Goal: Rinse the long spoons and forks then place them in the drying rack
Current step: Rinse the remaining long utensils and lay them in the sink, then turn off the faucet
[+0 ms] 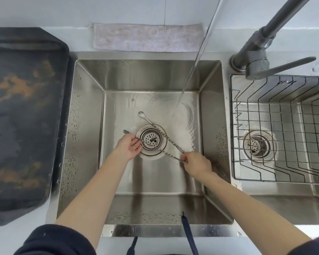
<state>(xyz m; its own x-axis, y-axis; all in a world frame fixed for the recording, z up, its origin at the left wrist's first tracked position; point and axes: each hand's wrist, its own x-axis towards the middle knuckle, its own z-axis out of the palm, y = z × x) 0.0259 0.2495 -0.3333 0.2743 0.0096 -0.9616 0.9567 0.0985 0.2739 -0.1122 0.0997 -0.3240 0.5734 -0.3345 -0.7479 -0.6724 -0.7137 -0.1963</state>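
Two long twisted-handle utensils cross over the drain (151, 139) in the left sink (87, 111). The long spoon (156, 127) points its bowl up-left. The long fork (166, 152) runs left, its tines showing beyond my left hand (129, 147). My left hand grips the fork near the tines. My right hand (197, 163) pinches the lower ends of both handles. Water (193, 67) streams from the tap and lands right of the spoon. The wire drying rack (280, 129) sits in the right sink with nothing in it.
A grey tap (256, 52) with a lever stands between the sinks. A dark tray (24, 122) lies left of the sink. A pale cloth (147, 37) lies behind the sink against the wall. A dark strap (187, 230) hangs over the front rim.
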